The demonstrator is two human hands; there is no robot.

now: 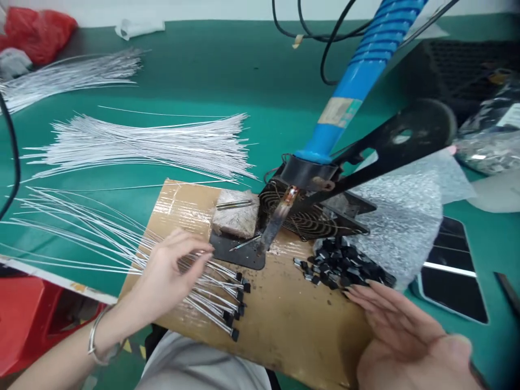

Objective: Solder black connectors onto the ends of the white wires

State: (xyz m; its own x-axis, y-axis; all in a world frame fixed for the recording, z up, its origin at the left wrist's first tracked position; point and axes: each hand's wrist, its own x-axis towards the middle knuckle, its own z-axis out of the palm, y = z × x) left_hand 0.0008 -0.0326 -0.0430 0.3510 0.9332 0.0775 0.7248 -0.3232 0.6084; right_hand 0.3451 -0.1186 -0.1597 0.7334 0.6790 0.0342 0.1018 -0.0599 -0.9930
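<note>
My left hand hovers over a bunch of white wires tipped with small black plastic caps. Its thumb and index finger meet in a pinch; whatever is between them is too small or hidden. At the right, my right hand lies palm up with fingers stretched out, holding nothing. Those fingertips are at the near edge of a heap of small black plastic pieces. Between the hands, a blue-handled soldering iron sits in a black stand, its hot end slanting down to a dark base plate.
A cardboard sheet lies under the work. A pale block with metal tips stands beside a black fan. Behind lies a big bundle of white wires. A plastic bag and a phone are at the right.
</note>
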